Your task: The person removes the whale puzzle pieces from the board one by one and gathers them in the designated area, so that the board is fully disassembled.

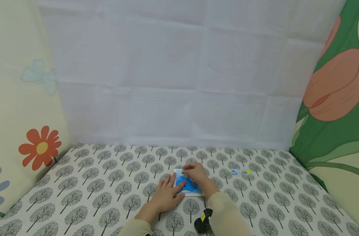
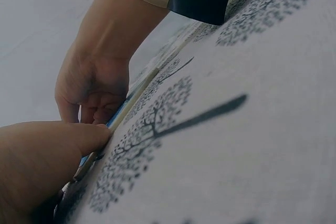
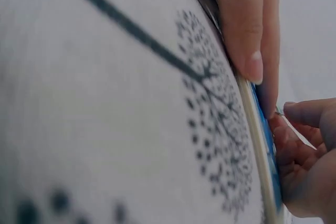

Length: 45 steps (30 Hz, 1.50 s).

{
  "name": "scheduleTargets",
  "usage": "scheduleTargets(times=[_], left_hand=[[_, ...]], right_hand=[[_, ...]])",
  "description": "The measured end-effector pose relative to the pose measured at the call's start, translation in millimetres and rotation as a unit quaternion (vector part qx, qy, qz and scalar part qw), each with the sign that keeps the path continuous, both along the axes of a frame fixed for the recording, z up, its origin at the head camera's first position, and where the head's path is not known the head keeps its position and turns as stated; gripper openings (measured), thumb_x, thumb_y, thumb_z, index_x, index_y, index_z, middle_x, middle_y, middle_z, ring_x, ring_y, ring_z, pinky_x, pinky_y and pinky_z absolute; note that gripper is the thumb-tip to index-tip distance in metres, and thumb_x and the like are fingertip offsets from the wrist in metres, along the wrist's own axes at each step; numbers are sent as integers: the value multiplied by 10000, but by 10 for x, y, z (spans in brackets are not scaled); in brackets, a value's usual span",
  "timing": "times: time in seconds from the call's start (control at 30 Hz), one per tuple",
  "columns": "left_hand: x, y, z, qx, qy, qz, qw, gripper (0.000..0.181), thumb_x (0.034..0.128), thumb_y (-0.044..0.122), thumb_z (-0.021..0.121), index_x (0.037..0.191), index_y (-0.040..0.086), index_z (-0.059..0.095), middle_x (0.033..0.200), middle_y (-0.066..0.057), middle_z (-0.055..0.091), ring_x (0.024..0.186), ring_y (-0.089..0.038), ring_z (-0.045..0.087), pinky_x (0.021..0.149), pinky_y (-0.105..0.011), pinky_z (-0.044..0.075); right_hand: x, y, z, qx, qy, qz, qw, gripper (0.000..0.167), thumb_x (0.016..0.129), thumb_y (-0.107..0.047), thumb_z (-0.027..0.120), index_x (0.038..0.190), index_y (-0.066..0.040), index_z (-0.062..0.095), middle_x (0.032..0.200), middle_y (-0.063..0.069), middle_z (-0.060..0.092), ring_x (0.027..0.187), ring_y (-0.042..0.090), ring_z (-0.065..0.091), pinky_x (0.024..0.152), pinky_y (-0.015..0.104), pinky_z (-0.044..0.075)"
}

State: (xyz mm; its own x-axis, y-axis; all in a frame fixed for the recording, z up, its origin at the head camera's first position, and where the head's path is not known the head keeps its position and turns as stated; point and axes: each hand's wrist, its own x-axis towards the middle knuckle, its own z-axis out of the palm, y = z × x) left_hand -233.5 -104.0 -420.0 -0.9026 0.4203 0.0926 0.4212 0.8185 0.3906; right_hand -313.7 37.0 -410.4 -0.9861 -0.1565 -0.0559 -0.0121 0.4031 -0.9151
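Note:
A small square puzzle board (image 1: 194, 194) with a blue picture and a pale border lies on the table. My left hand (image 1: 167, 196) rests at its left side, fingers spread, with the thumb and index finger reaching over the board. Above the board's upper part is my right hand (image 1: 196, 173), fingers curled. In the right wrist view, its thumb and fingers pinch a thin puzzle piece (image 3: 303, 136), mostly hidden by the hand. Two loose puzzle pieces, one with a pink spot (image 1: 235, 171) and one with a yellow shape (image 1: 248, 172), lie to the right.
A cloth with a tree print (image 1: 108, 193) covers the table. A white sheet (image 1: 167, 72) hangs behind it, with flower-painted panels (image 1: 40, 148) at the sides. A black wrist camera (image 1: 203, 222) sits by the right sleeve.

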Motion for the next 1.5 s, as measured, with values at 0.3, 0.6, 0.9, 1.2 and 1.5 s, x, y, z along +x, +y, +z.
scheduleTargets(times=[0.3, 0.6, 0.9, 1.2, 1.5], left_hand=[[-9, 5, 5, 17, -37, -14, 10000, 471, 903, 373, 391, 1313, 142, 396, 1385, -226, 135, 1249, -394, 81, 969, -546, 92], [-13, 0, -8, 38, -27, 14, 10000, 470, 902, 375, 392, 1312, 145, 398, 1385, -225, 137, 1248, -393, 86, 965, -552, 95], [-21, -4, -11, 24, 6, -11, 10000, 467, 902, 374, 394, 1313, 153, 397, 1386, -221, 139, 1248, -392, 90, 965, -550, 100], [-17, -1, -2, 34, -84, 14, 10000, 473, 901, 384, 390, 1315, 154, 394, 1387, -220, 137, 1248, -393, 86, 967, -548, 92], [-31, 7, -11, -10, -11, 46, 10000, 463, 900, 374, 397, 1308, 155, 406, 1381, -229, 149, 1245, -400, 93, 968, -547, 94]], right_hand=[[24, -62, 6, 110, 137, -160, 9997, 168, 746, -65, 625, 909, -78, 663, 880, 37, 604, 835, 195, 543, 768, 376, 426], [1, -69, -28, -6, 132, -252, 9996, 156, 751, -41, 619, 894, -72, 672, 833, 37, 605, 718, 156, 553, 659, 318, 456], [3, -71, -8, -330, -112, -491, 9982, 152, 764, -65, 618, 902, -88, 678, 933, 64, 600, 591, 111, 459, 444, 211, 326], [30, -43, -2, -476, 44, -369, 9982, 161, 782, -69, 612, 930, -56, 673, 1016, 89, 589, 843, 198, 537, 620, 281, 445], [-20, 14, 18, -703, 90, -288, 9971, 181, 789, -47, 607, 960, -16, 657, 1018, 98, 587, 869, 213, 539, 713, 340, 457]])
